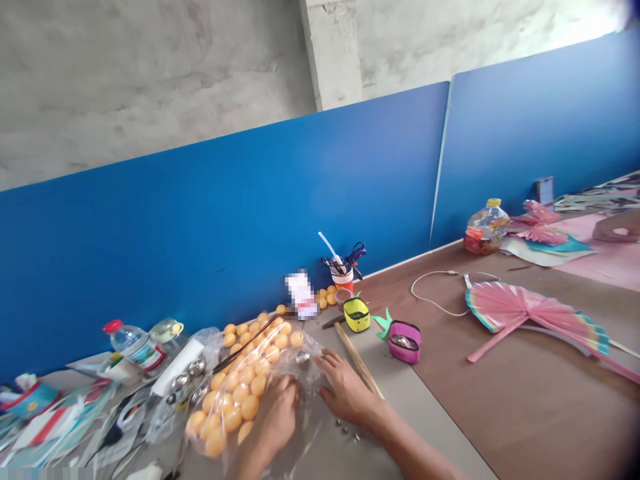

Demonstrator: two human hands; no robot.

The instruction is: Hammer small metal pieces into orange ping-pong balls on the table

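Observation:
A clear plastic bag (pixel 313 341) with orange balls (pixel 233 418) lies in front of me. My left hand (pixel 280 405) is at its near right side, fingers curled onto the plastic, with the fingertips hidden. My right hand (pixel 345 387) rests at the bag's right edge, fingers stretched out and apart. Near those fingers a small shiny metal ball (pixel 303 357) shows at the plastic. Several small dark metal bits (pixel 346 428) lie on the table just below my right wrist. A wooden stick (pixel 357 360) lies behind my right hand.
Beyond my hands stand a yellow basket (pixel 357 317), a purple basket (pixel 405 342) and a cup of tools (pixel 343 277). Bottles (pixel 137 347) and cluttered packaging lie left. On the right are a pink fan (pixel 525 310), a large bottle (pixel 486 230) and another person's hand (pixel 617 227).

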